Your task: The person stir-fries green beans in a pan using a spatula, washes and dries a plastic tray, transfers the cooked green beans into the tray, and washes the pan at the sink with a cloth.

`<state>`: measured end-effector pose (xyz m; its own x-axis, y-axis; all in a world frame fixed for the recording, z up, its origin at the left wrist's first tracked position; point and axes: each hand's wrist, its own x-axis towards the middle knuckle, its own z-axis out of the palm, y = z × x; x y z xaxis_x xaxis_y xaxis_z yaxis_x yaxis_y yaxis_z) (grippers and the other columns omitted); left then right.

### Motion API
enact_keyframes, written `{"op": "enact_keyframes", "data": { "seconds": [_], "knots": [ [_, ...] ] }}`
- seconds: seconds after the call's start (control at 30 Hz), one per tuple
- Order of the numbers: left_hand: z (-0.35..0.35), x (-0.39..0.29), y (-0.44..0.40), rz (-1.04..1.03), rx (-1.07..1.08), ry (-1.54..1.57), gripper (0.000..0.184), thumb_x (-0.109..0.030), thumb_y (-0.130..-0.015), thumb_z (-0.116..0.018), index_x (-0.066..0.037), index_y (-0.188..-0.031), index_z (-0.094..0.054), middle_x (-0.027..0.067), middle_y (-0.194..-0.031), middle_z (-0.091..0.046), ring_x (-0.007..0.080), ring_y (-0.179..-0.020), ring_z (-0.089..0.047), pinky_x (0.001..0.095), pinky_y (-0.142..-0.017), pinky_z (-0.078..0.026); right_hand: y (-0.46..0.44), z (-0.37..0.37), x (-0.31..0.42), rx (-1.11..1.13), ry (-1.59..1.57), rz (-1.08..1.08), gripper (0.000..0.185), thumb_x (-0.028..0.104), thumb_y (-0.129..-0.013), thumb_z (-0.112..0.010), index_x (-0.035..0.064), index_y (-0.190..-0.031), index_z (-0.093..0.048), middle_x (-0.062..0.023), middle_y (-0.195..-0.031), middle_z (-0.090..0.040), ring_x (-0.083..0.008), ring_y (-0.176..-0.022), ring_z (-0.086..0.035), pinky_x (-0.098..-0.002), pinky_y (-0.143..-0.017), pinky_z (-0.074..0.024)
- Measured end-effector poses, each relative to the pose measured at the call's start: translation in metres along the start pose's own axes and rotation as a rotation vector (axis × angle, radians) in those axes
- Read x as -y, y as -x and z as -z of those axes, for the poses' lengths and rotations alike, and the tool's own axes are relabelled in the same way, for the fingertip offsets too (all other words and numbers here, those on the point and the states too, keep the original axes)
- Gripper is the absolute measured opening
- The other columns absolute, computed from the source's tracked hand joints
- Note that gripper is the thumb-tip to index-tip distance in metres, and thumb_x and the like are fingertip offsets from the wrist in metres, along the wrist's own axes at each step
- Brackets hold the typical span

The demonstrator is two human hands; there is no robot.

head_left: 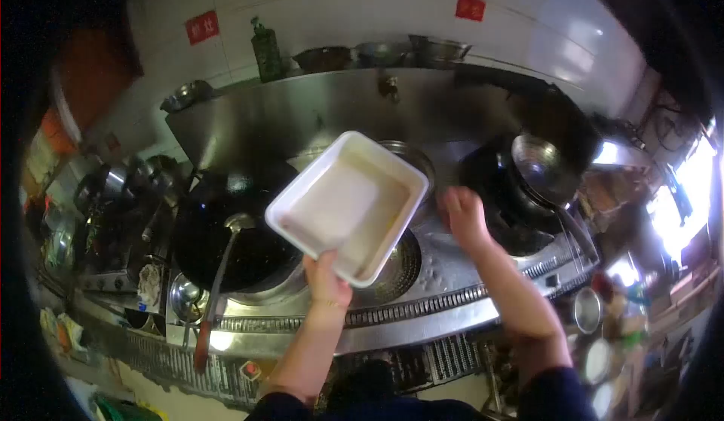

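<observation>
My left hand (329, 283) grips the near corner of a white rectangular plastic tub (351, 202). The tub is tilted toward me above the stove, and its inside shows only some faint brownish smears along the walls. To the right of the tub, my right hand (461, 216) is raised with the fingers curled in. It is apart from the tub, and whether anything is inside those fingers is hidden. Left of the tub lies a ladle (222, 270), its bowl in a large dark wok (260, 251) and its reddish-brown handle reaching over the stove's front edge.
A second dark wok (520, 229) sits at the right, with a metal strainer (537, 161) over it. Partly behind the tub is a perforated metal basin (403, 270). A small metal bowl (186, 299) stands at front left. Bowls (381, 53) and a green bottle (265, 50) line the back ledge.
</observation>
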<state>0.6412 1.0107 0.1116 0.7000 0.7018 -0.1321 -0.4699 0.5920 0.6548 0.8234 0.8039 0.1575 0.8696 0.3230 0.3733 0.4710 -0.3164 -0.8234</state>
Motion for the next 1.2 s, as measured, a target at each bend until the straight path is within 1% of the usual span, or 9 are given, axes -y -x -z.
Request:
{"op": "enact_keyframes", "data": {
  "seconds": [0.1, 0.23, 0.3, 0.4, 0.5, 0.6, 0.8, 1.0, 1.2],
  "knots": [
    [-0.032, 0.047, -0.072, 0.121, -0.006, 0.06, 0.058, -0.003, -0.075, -0.058, -0.007, -0.13, -0.04, 0.0105, -0.116, -0.055, 0.0249, -0.103, -0.058, 0.0375, -0.087, -0.051, -0.163, -0.052, -0.019, -0.127, -0.05, 0.09, 0.025, 0.024, -0.09, -0.055, 0.0008, -0.086, -0.064, -0.0197, -0.083, -0.064, -0.0298, -0.079, -0.064, -0.0389, -0.069, -0.0489],
    [-0.049, 0.084, -0.137, 0.267, -0.024, 0.089, 0.047, -0.009, -0.079, -0.056, -0.009, -0.125, -0.044, 0.0095, -0.114, -0.055, 0.0254, -0.1, -0.058, 0.0398, -0.086, -0.052, -0.311, -0.096, -0.039, -0.131, 0.306, 0.177, 0.034, 0.032, -0.088, -0.062, 0.0065, -0.11, -0.065, -0.0173, -0.105, -0.066, -0.0312, -0.095, -0.063, -0.0378, -0.081, -0.0492],
    [-0.049, 0.097, -0.152, 0.391, -0.001, 0.149, 0.042, -0.013, -0.081, -0.054, -0.009, -0.123, -0.046, 0.0088, -0.111, -0.057, 0.0255, -0.098, -0.059, 0.0402, -0.085, -0.052, -0.334, -0.114, -0.019, -0.221, 0.247, -0.005, 0.039, 0.035, -0.088, -0.061, 0.0076, -0.115, -0.063, -0.0203, -0.119, -0.061, -0.0347, -0.112, -0.057, -0.0405, -0.094, -0.0436],
    [-0.042, 0.109, -0.17, 0.488, -0.016, 0.201, 0.04, -0.017, -0.085, -0.052, -0.005, -0.123, -0.05, 0.0113, -0.116, -0.06, 0.027, -0.105, -0.06, 0.0424, -0.093, -0.049, -0.367, -0.144, -0.047, -0.19, 0.229, 0.096, 0.036, 0.033, -0.089, -0.059, 0.007, -0.113, -0.065, -0.0167, -0.112, -0.065, -0.03, -0.105, -0.061, -0.0386, -0.091, -0.046],
    [-0.052, 0.116, -0.185, 0.525, -0.078, 0.215, 0.041, -0.021, -0.085, -0.052, -0.007, -0.123, -0.048, 0.01, -0.107, -0.061, 0.0245, -0.096, -0.063, 0.0394, -0.08, -0.055, -0.388, -0.153, -0.066, -0.251, 0.2, 0.226, 0.03, 0.027, -0.09, -0.057, 0.0063, -0.109, -0.067, -0.0154, -0.106, -0.067, -0.0285, -0.099, -0.064, -0.0371, -0.087, -0.0475],
    [-0.038, 0.137, -0.203, 0.592, -0.061, 0.239, 0.04, -0.022, -0.086, -0.051, -0.011, -0.124, -0.049, 0.0142, -0.107, -0.061, 0.0273, -0.095, -0.063, 0.0448, -0.082, -0.054, -0.4, -0.145, -0.086, -0.297, 0.154, 0.301, 0.024, 0.02, -0.092, -0.054, 0.0061, -0.106, -0.069, -0.0139, -0.1, -0.068, -0.0257, -0.09, -0.066, -0.0341, -0.082, -0.0492],
    [-0.056, 0.168, -0.217, 0.557, -0.047, 0.285, 0.044, -0.024, -0.086, -0.05, -0.012, -0.127, -0.047, 0.0177, -0.106, -0.06, 0.0312, -0.096, -0.061, 0.049, -0.084, -0.053, -0.414, -0.122, -0.1, -0.008, -0.198, 0.111, 0.026, 0.021, -0.093, -0.056, 0.0044, -0.109, -0.068, -0.0106, -0.098, -0.068, -0.0168, -0.084, -0.064, -0.0301, -0.077, -0.0515],
    [-0.067, 0.217, -0.248, 0.628, 0.142, 0.411, 0.051, -0.024, -0.081, -0.056, -0.006, -0.127, -0.05, 0.0149, -0.118, -0.06, 0.0337, -0.108, -0.059, 0.051, -0.096, -0.047, -0.438, -0.107, -0.123, 0.254, -0.388, -0.092, 0.034, 0.021, -0.096, -0.053, -0.0024, -0.121, -0.058, -0.0175, -0.107, -0.065, -0.0248, -0.095, -0.065, -0.0357, -0.083, -0.0552],
    [-0.074, 0.228, -0.262, 0.49, 0.115, 0.29, 0.049, -0.026, -0.08, -0.055, -0.006, -0.125, -0.051, 0.0142, -0.117, -0.06, 0.0334, -0.106, -0.059, 0.0517, -0.094, -0.047, -0.453, -0.097, -0.127, 0.445, -0.636, -0.192, 0.038, 0.023, -0.094, -0.054, -0.0018, -0.122, -0.055, -0.0167, -0.11, -0.064, -0.0268, -0.099, -0.065, -0.0359, -0.083, -0.0554]
  ]
}}
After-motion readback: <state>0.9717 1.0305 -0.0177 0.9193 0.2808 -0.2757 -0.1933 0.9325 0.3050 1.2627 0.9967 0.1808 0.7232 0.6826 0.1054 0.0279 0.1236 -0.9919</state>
